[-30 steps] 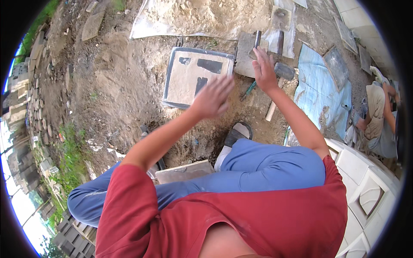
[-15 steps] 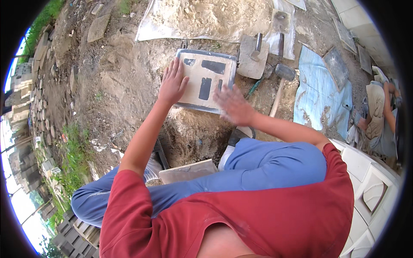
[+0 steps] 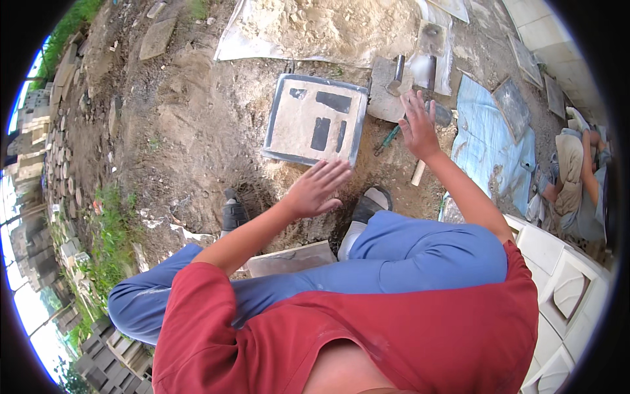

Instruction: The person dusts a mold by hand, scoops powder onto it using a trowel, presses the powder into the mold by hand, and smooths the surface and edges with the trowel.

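A seated person in a red short-sleeved shirt (image 3: 394,328) and blue trousers (image 3: 420,262) occupies the foreground, with white relief-patterned blocks (image 3: 567,289) beside them at lower right. Just beyond the trousers lies a flat greyish slab (image 3: 292,259), between 2 feet in dark sandals (image 3: 235,213). Farther out are the 2 bare hands. The left hand (image 3: 318,191) is open and flat, fingers extended, gripping nothing; its fingertips overlap the near edge of a square, grey-rimmed panel with a pale sandy face (image 3: 307,111), though whether they touch it cannot be told. The panel lies on the bare earth in front of the person and bears 4 dark patches of differing shape: 1 small and irregular, 1 broad, 1 upright and 1 narrow. The right hand (image 3: 420,127), raised to the right of the panel, is open with fingers spread and also gripping nothing; it partly hides a dark-headed mallet with a pale wooden handle (image 3: 444,117). Between this hand and the panel lies a slender green-handled tool (image 3: 388,139). Beyond, a metal trowel with a cylindrical handle (image 3: 396,80) rests on a grey board (image 3: 380,107). A creased light-blue sheet (image 3: 474,148) spreads to the right, near another person in tan trousers (image 3: 568,172). Farthest ahead, a heap of pale sand (image 3: 328,26) covers a white sheet (image 3: 237,48).
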### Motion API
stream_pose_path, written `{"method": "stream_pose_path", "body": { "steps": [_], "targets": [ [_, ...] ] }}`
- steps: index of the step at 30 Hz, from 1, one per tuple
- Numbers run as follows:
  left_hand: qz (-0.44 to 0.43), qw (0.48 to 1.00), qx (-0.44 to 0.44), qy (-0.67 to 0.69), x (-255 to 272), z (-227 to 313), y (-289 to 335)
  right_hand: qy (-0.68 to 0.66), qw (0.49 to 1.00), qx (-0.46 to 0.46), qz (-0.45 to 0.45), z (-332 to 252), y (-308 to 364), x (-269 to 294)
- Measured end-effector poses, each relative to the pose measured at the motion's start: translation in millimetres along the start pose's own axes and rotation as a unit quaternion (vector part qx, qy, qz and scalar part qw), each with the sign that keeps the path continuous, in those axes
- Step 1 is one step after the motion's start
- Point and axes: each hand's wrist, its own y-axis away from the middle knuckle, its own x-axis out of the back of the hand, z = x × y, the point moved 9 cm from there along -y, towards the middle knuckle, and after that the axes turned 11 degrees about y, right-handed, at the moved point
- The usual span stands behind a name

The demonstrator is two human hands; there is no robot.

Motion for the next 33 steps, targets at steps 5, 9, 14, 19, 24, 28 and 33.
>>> {"method": "stream_pose_path", "body": {
  "steps": [5,9,14,19,24,28,33],
  "targets": [
    [0.081,0.981,0.158,-0.083,76.9,-124.6,38.4,-0.014,1.000,0.023,-0.013,-22.8,0.7,17.6],
    [0.220,0.893,0.375,-0.117,126.6,-190.7,81.5,-0.018,0.999,0.043,-0.015,-42.5,1.0,27.4],
    [0.024,0.980,0.152,-0.125,59.9,-107.9,12.0,0.002,0.999,0.033,-0.026,-33.1,9.3,43.4],
    [0.167,0.891,0.403,-0.126,92.2,-157.4,63.6,-0.001,0.999,0.042,-0.020,-54.0,6.5,65.9],
    [0.178,0.964,0.166,-0.110,61.6,-87.9,36.3,0.000,0.999,0.043,-0.014,-57.5,15.0,80.9],
    [0.256,0.941,0.210,-0.070,81.1,-85.1,40.8,0.002,0.999,0.053,-0.012,-67.2,11.7,91.8],
    [0.245,0.939,0.238,-0.047,72.5,-72.4,43.7,0.019,0.998,0.062,-0.006,-66.4,13.2,97.8]
  ]
}}
